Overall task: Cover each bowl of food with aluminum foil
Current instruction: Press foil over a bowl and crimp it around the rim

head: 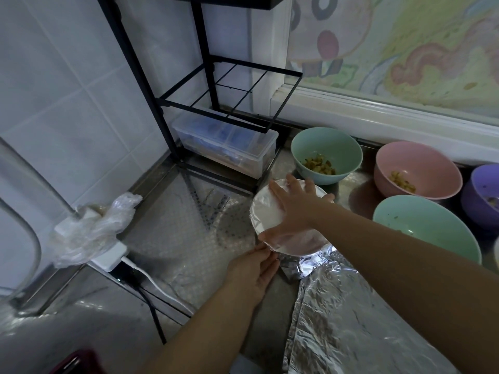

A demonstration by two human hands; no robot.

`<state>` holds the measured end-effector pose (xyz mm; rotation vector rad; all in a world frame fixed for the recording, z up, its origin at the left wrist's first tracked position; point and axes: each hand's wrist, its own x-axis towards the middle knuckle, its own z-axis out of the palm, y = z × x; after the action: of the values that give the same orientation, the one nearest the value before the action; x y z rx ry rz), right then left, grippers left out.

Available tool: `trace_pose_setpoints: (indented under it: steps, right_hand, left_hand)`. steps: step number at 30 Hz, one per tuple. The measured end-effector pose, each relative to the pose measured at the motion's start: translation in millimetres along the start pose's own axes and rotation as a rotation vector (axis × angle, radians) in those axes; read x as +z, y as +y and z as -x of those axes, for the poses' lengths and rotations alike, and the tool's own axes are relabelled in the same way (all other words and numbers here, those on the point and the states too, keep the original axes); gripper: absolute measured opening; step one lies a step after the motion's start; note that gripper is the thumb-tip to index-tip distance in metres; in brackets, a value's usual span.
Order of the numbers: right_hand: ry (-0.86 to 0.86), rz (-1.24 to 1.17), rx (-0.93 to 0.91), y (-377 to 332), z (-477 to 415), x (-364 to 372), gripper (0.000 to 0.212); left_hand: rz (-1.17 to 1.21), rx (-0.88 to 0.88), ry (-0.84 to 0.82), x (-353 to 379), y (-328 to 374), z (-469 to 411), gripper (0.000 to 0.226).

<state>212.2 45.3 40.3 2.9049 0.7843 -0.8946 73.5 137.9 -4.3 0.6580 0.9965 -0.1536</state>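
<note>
Metal tabletop (189, 225) in a tiled kitchen corner. Nearest, right: loose crinkled foil sheet (351, 333) lying flat. Left hand (253, 268) sits at the near-left rim of the covered bowl (264, 211), fingers nearly straight, tips pressing the foil edge. Right hand (294, 209) lies flat on top of that bowl, fingers spread, thumb at the near rim, holding nothing. Just right: uncovered green bowl (421, 225). Behind: pink bowl (415, 171) and far green bowl (326, 155), both with food scraps; purple bowl (480, 195) at the right edge. Far back: clear box (224, 144) under a black rack (229, 98).
</note>
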Motion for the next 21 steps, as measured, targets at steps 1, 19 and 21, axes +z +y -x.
trace_pose_setpoints:
  steps: [1, 19, 21]
  right_hand:
    - [0.002, -0.001, 0.000, 0, 0, 0, 0.140]
    - [0.049, -0.034, 0.066, -7, 0, 3, 0.145]
    - [0.048, -0.018, 0.113, -7, -2, 0, 0.155]
  left_hand:
    - [0.022, -0.010, 0.004, 2, 1, 5, 0.015]
    - [-0.028, -0.136, -0.267, 30, 65, 46, 0.027]
    - [-0.019, -0.078, -0.183, 28, 73, 40, 0.025]
